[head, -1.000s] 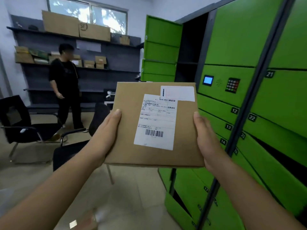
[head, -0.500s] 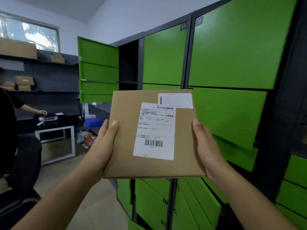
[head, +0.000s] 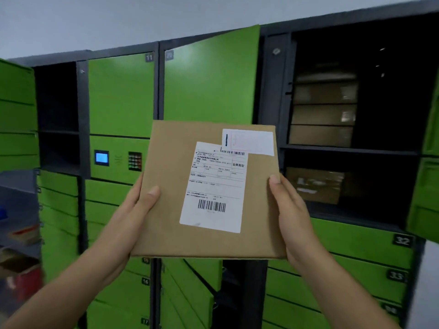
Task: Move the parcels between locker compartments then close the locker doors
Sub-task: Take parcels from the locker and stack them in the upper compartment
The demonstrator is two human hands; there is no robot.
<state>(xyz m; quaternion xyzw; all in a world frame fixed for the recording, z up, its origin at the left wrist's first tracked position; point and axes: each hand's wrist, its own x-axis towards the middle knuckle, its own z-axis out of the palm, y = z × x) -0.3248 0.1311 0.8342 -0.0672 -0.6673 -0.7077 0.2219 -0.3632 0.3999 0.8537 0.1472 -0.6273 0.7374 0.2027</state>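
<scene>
A wall of glossy green metal lockers point(head: 123, 96) fills the room, some compartments open and dark. Left hand point(head: 133, 210) and right hand point(head: 291, 214) each grip a side of a flat cardboard parcel point(head: 171, 186), held up before them, paper label point(head: 215, 186) facing.

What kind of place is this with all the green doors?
Probably a parcel pickup room. A wall of numbered green lockers has a small screen and keypad, boxes sit in an open compartment, and both hands hold a labelled cardboard parcel.
</scene>
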